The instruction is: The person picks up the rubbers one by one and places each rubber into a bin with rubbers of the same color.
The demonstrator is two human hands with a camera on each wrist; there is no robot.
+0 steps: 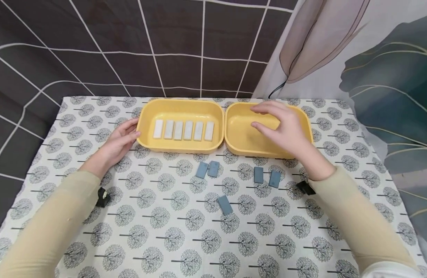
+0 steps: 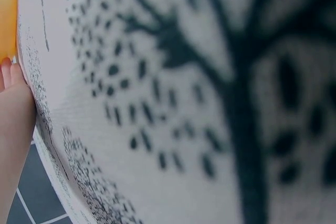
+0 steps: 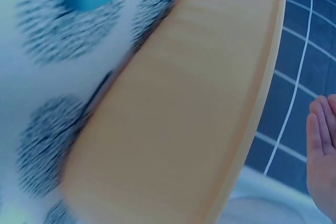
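Note:
Two yellow rounded boxes stand side by side. In the left box (image 1: 180, 146), several white and pale grey blocks (image 1: 188, 130) lie in a row. My left hand (image 1: 121, 139) rests against that box's left end, thumb at the rim, fingers along the outer wall. Over the right box (image 1: 248, 144) hovers my right hand (image 1: 283, 123), its thumb and fingers spread apart with nothing between them. The right wrist view shows this box's outer wall (image 3: 173, 98) with the right hand (image 3: 323, 150) above its rim. In front of the boxes lie several blue blocks (image 1: 258, 175).
A white cloth with printed trees (image 1: 147, 231) covers the table. One blue block (image 1: 225, 205) lies nearer to me than the others. Behind the table hangs a dark gridded curtain (image 1: 178, 73); a leaf-patterned curtain (image 1: 390, 96) and a thin black cable (image 1: 277, 89) are at the right.

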